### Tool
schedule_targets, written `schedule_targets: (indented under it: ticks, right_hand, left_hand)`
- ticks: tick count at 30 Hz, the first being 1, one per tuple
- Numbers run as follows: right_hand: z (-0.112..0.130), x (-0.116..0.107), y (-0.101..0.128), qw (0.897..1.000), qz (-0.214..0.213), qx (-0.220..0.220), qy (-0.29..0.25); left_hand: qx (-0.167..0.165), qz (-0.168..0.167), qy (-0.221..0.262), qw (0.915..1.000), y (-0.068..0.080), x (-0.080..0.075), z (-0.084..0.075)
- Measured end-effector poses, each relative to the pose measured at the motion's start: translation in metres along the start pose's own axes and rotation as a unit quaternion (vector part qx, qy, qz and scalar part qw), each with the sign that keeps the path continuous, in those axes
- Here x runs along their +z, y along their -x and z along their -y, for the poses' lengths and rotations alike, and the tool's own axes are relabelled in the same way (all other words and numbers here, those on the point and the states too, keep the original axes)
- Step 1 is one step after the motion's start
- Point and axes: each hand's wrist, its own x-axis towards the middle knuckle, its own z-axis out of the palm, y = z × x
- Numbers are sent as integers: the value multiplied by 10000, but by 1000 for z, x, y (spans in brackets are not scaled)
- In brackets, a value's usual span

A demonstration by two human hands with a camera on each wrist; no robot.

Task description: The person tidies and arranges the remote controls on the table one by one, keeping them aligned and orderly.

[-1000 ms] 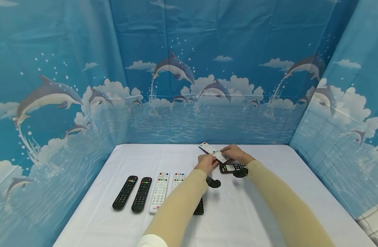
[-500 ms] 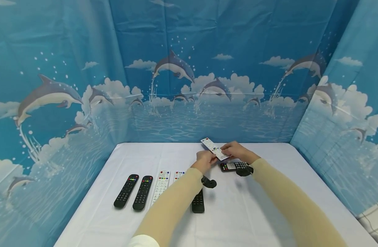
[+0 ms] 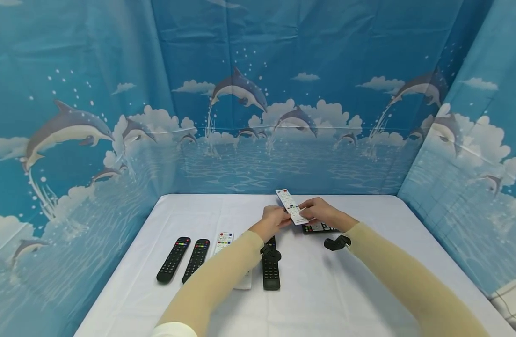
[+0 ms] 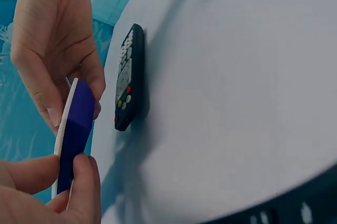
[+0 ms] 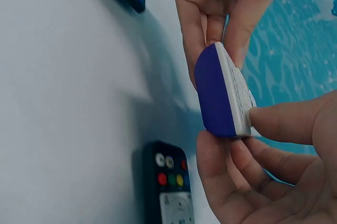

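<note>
- White remote control with a blue back [image 3: 291, 206]: held above the far middle of the white-covered bench [image 3: 367, 290], button face up.
- Left hand [image 3: 272, 222]: grip pinched on its near end.
- Right hand [image 3: 321, 213]: grip pinched on its right edge.
- Black remote with coloured buttons [image 3: 318, 228]: flat on the bench, just beneath.
- 4 remotes [image 3: 173, 260]: a row at near left.

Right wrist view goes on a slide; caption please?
Both hands, right hand and left hand, pinch a white, blue-backed remote above a black remote.
</note>
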Motion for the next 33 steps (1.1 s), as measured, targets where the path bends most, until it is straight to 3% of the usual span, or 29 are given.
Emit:
schedule_targets:
  ticks: [8,17,25,33]
  right_hand:
    - [4,22,18,9993,18,214,-302]
    - [3,47,39,9986,-247,270,-376]
    - [-4,65,62,9973,-523,282,-431]
    - [-9,79,86,9967,-538,359,-488]
  left_hand:
    - [42,457,-529,9975,14,-18,-1]
    - [315,579,-1088,9919,43,-32,3]
    - [410,474,-1526,9863,68,-33,14]
    - [435,325,-1912,9800,91,-32,23]
